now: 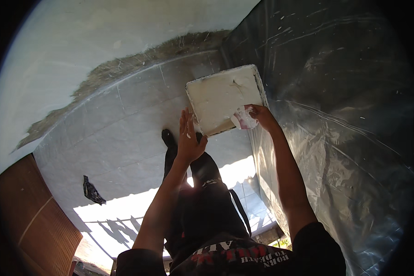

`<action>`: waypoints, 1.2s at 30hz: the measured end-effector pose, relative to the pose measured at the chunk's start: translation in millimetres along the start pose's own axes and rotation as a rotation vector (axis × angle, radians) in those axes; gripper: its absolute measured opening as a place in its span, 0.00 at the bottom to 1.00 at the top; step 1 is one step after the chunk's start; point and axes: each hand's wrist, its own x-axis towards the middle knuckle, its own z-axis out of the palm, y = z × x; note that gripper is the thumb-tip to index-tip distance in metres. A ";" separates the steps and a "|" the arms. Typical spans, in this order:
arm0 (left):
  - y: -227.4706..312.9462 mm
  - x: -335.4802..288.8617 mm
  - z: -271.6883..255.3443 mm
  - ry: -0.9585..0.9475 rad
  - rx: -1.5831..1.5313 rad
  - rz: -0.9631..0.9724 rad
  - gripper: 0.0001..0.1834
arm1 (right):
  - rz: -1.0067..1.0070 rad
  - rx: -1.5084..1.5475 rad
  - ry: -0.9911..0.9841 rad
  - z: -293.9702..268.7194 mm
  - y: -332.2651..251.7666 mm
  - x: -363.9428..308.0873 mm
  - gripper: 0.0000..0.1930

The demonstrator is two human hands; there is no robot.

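Note:
A square container [189, 98] with a paste-smeared rim stands in front of me, filled with smooth off-white paste [223, 94]. My right hand [261, 115] grips a small white-and-pink piece [244, 118] smeared with white paste, at the container's near right corner. It looks like a scoop or cup, but its exact kind cannot be made out. Beside the container's near left side, my left hand [188, 138] is raised with its fingers stretched out and nothing in it. A spot of white marks its fingers. Whether it touches the rim is unclear.
Grey tiles [133, 110] cover the floor, with bright sunlight near my legs. A whitish wall [96, 41] with a rough bare strip along its base rises ahead. Dark plastic sheeting [340, 92] hangs at the right. A crumpled black bag [92, 191] and a brown panel [37, 207] are left.

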 end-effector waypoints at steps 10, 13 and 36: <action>82.0 42.4 -87.6 0.102 -0.004 0.175 0.59 | -0.101 0.971 0.122 27.6 -19.6 -67.9 0.24; 94.1 63.8 -104.9 0.144 -0.006 0.247 0.59 | -0.093 1.091 0.140 28.1 -14.4 -65.9 0.23; 270.8 350.9 -621.1 0.845 0.403 1.175 0.44 | -1.468 0.933 0.437 48.7 -733.2 -90.2 0.22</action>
